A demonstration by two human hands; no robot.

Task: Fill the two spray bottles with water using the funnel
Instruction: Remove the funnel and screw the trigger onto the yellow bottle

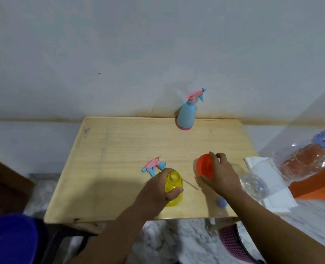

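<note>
A yellow spray bottle [174, 184] stands uncapped near the front of the wooden table [119, 149]; my left hand [158, 189] grips its body. Its pink and blue spray head [154, 165] lies on the table just behind it, with the thin dip tube stretching to the right. My right hand [220, 174] holds the orange funnel [205, 165] tilted, just right of the yellow bottle and apart from it. A blue spray bottle [186, 115] with a pink base and its head on stands at the back edge by the wall.
A clear water bottle with a blue cap [306, 159] is held tilted at the right by a person in orange. Another clear plastic bottle [255, 185] lies on white paper [272, 189] at the table's right edge. A blue cap [222, 201], a blue tub [9, 239] and a pink basket [232, 242] are nearby.
</note>
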